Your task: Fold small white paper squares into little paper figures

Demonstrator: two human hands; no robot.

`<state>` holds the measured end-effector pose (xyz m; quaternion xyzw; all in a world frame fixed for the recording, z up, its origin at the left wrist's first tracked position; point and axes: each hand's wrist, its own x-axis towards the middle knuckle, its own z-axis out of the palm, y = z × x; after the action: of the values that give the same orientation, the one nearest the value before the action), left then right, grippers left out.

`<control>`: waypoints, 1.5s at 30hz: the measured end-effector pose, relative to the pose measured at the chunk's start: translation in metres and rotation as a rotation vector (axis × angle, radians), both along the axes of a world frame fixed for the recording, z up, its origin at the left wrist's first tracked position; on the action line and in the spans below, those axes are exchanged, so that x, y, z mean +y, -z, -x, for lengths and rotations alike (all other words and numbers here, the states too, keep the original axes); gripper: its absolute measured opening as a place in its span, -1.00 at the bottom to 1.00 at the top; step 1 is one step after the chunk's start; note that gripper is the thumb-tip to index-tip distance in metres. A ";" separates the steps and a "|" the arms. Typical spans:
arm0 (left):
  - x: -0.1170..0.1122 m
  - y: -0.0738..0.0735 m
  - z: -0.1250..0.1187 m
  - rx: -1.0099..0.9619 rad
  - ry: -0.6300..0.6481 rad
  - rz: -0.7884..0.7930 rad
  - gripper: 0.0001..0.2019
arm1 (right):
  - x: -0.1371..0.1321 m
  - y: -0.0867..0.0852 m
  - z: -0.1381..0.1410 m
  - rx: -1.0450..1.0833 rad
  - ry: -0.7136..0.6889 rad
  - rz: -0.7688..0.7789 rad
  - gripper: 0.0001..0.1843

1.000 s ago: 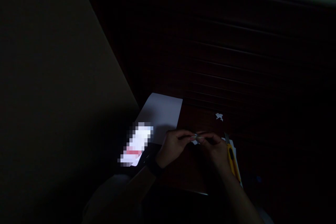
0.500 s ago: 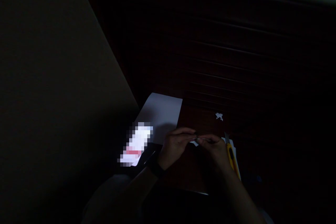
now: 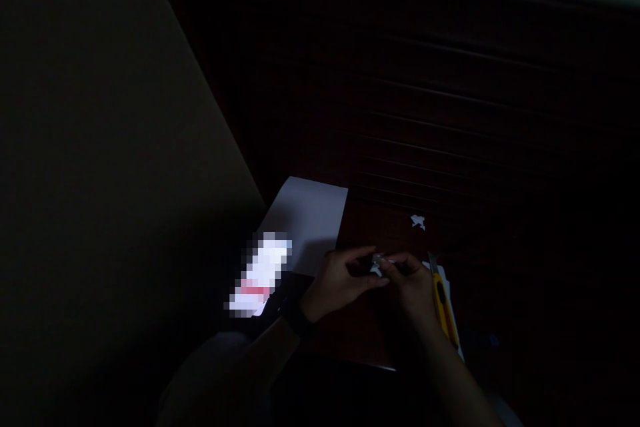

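Between my two hands is a small piece of folded white paper (image 3: 376, 268), held just above the dark wooden table (image 3: 357, 330). My left hand (image 3: 335, 283), with a dark band on its wrist, has its thumb and fingers curved around the paper's left side. My right hand (image 3: 413, 283) pinches the same piece from the right with thumb and forefinger. The paper's exact shape is partly covered by my fingers. Just right of my right hand lies a yellow utility knife (image 3: 442, 303), its blade pointing away from me, on top of white paper sheets (image 3: 454, 310).
A large white sheet (image 3: 313, 213) lies at the table's left. Before it a brightly lit, pixelated screen (image 3: 263, 273) glows. A small folded white paper shape (image 3: 418, 221) sits at the far right of the table. A pale wall (image 3: 110, 167) rises on the left; the room is dark.
My left thumb and fingers have spread apart around the small paper, which now shows more clearly between my hands. The other objects stay where they were.
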<state>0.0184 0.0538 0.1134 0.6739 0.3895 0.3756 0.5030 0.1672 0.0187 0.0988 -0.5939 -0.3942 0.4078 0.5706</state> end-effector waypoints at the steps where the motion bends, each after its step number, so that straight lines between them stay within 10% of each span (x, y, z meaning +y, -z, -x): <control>1: -0.001 0.001 -0.002 0.002 -0.010 0.005 -0.48 | 0.000 0.001 0.001 0.002 0.015 -0.001 -0.85; 28: -0.013 0.008 -0.016 -0.161 -0.209 0.001 -0.79 | -0.004 0.012 0.012 0.115 0.037 -0.031 -0.83; 45: -0.012 -0.001 -0.013 -0.284 -0.100 0.197 -0.68 | -0.003 0.015 0.009 0.052 0.075 -0.050 -0.80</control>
<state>0.0312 0.0419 0.1145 0.5414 0.3825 0.4512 0.5974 0.1580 0.0154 0.0835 -0.5831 -0.3667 0.3914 0.6102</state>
